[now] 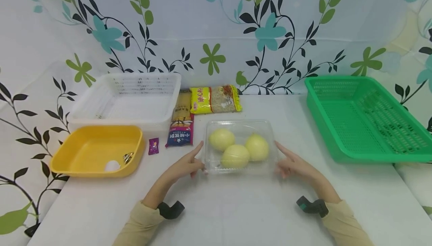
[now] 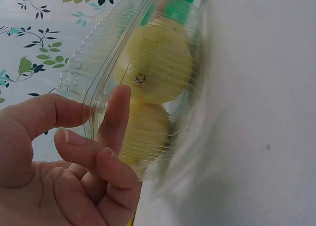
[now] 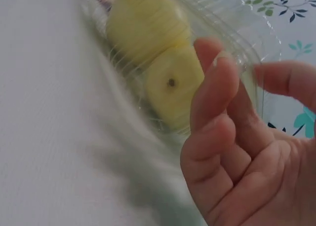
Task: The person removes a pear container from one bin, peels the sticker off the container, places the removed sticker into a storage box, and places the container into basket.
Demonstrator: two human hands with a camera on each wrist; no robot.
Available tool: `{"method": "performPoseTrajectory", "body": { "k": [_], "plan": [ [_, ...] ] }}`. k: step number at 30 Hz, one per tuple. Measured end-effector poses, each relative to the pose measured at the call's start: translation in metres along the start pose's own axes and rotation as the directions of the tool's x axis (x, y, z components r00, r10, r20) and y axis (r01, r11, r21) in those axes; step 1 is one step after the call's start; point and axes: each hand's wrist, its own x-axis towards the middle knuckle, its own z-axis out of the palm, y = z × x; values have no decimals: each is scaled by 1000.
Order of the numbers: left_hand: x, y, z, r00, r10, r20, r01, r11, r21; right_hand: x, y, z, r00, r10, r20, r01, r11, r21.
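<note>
A clear plastic clamshell box (image 1: 241, 126) stands on the white table with its lid down. Through it show three pale yellow round fruits (image 1: 235, 156), apples or pears; I cannot tell which. At its left side, my left hand (image 1: 183, 167) has thumb and a finger on the rim by a round snap, as the left wrist view shows. My right hand (image 1: 298, 167) grips the opposite rim in the same way, its other fingers curled in the right wrist view. Both index fingers lie along the box's sides in the head view.
Left are a white basket (image 1: 125, 122), a yellow basin (image 1: 77, 171) holding a white round thing and a gold-wrapped piece, and a purple wrapped sweet (image 1: 153, 146). Behind lie a blue-and-gold packet (image 1: 181, 126) and a yellow packet (image 1: 216, 99). A green basket (image 1: 347, 118) stands right.
</note>
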Motion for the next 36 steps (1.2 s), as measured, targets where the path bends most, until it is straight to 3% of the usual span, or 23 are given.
{"method": "performPoseTrajectory", "body": {
  "k": [6,9,13,15,21,28,32,36],
  "plan": [
    [4,-4,4,1000,-2,-8,1,993,-122,1,14,4,992,-91,86,72,976,205],
    [7,-6,7,999,32,-20,-36,978,-203,2,18,8,983,-151,106,115,952,285],
    [9,-7,15,993,73,-88,-95,955,-280,2,19,13,971,-214,105,169,929,328],
    [6,1,18,990,65,-127,-100,949,-298,2,16,19,970,-229,81,189,922,339],
    [12,1,20,969,63,-240,-133,949,-286,9,17,25,960,-279,-1,257,883,392],
    [6,9,13,945,53,-323,-144,954,-263,15,8,33,965,-257,-54,258,888,380],
    [2,19,0,939,77,-335,-167,954,-248,21,-7,38,969,-231,-86,246,896,369],
    [-3,29,-18,941,129,-314,-205,953,-223,30,-25,43,962,-261,-79,272,887,373]
  ]
}}
